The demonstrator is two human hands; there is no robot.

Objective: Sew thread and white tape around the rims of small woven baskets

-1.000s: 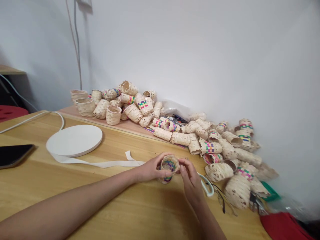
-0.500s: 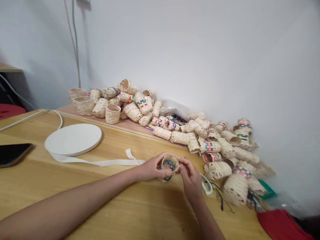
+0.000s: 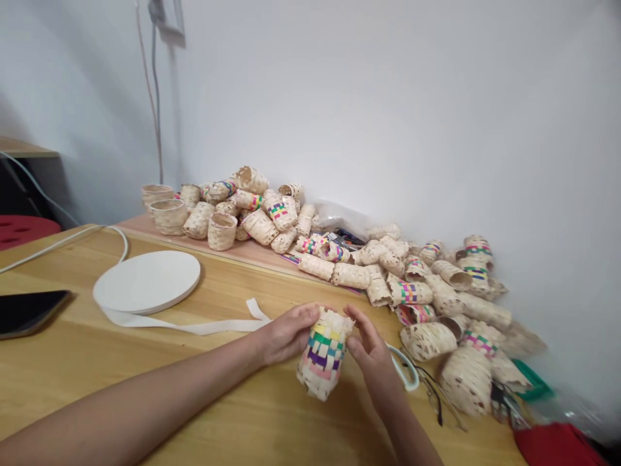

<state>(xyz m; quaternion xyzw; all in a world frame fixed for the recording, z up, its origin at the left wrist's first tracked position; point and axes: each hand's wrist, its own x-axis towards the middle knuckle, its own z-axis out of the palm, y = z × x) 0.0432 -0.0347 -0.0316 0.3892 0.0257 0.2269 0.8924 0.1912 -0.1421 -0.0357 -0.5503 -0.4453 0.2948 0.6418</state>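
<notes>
A small woven basket (image 3: 322, 355), pale with yellow, green, blue, purple and pink strips, is held above the table in front of me. My left hand (image 3: 290, 331) grips its left side near the upper edge, the thumb on the rim and the other fingers partly hidden behind. With thumb and fingertips, my right hand (image 3: 371, 343) holds the upper right edge. The basket's patterned side faces me, so its inside is out of sight. Behind my left wrist, a white ribbon (image 3: 213, 325) runs across the table from a flat white roll (image 3: 148, 283).
Many woven baskets (image 3: 279, 213) are heaped along the wall and down the right side. White-handled scissors (image 3: 406, 370) and eyeglasses (image 3: 439, 395) lie right of my right hand. A phone (image 3: 32, 312) rests at the left edge, near a white cable (image 3: 123, 239). Red cloth (image 3: 557, 443) is at lower right.
The basket has been tipped over: its open mouth faced me before, and now its colored side shows. Both hands stay on it. The view has shifted slightly.
</notes>
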